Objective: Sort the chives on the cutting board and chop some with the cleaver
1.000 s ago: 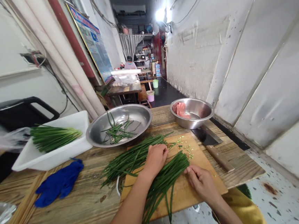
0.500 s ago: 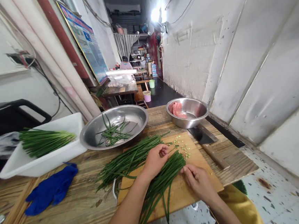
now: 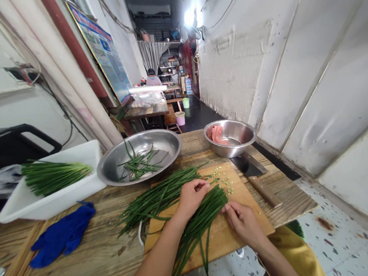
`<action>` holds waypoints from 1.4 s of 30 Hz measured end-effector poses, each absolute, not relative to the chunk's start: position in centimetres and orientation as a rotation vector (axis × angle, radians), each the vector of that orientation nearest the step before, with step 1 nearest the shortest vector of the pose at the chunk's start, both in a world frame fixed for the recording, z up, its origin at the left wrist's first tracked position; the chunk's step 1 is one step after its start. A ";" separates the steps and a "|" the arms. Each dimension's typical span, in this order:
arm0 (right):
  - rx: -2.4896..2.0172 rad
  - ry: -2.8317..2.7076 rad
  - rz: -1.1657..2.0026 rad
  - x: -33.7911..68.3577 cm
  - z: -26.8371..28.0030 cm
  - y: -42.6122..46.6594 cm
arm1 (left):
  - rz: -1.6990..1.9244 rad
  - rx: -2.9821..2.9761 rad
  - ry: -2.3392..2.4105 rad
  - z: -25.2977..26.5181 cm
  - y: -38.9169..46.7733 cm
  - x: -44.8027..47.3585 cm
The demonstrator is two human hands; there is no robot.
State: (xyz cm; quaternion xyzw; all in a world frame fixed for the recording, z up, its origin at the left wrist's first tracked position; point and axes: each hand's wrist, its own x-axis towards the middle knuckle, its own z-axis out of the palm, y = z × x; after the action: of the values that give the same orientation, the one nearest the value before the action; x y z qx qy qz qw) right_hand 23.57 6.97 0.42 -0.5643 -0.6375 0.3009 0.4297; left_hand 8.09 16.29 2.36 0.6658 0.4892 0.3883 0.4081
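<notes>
A bunch of garlic chives (image 3: 206,213) lies on the wooden cutting board (image 3: 242,214), its cut ends toward the upper right. My left hand (image 3: 192,197) rests over the left side of this bunch, thumb and fingers pinched near the cut ends. What is between its fingertips is too small to tell. My right hand (image 3: 243,221) is closed at the bunch's right edge, thumb against the curled fingers; whatever it pinches is hidden. A second pile of chives (image 3: 157,196) lies behind my left hand. Small chopped pieces (image 3: 228,183) are scattered at the board's far edge.
A cleaver (image 3: 262,191) lies right of the board, by a steel bowl (image 3: 245,139) with pink meat. A wide steel basin (image 3: 168,148) holds loose chives. Left are a white tub (image 3: 6,211) with more chives and a blue glove (image 3: 63,234). A person (image 3: 153,78) sits farther back.
My left thumb and fingertips have come closer together by the cut ends. The right hand keeps nearly the same place, and the view has shifted slightly.
</notes>
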 end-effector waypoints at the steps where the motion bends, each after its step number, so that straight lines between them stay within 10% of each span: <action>1: -1.411 -1.589 0.756 23.6 0.4 7.0 | 0.979 1.675 1.232 2.4 16.3 8.1; 42: -1.397 -1.551 0.826 23.5 0.1 7.1 | 1.041 1.858 1.226 2.3 16.2 8.1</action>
State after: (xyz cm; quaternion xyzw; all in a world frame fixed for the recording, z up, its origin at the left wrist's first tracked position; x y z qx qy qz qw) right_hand 23.55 7.15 0.14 -0.5606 -0.6226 0.3318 0.4336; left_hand 8.06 16.18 2.29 0.7124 0.4699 0.3989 0.3356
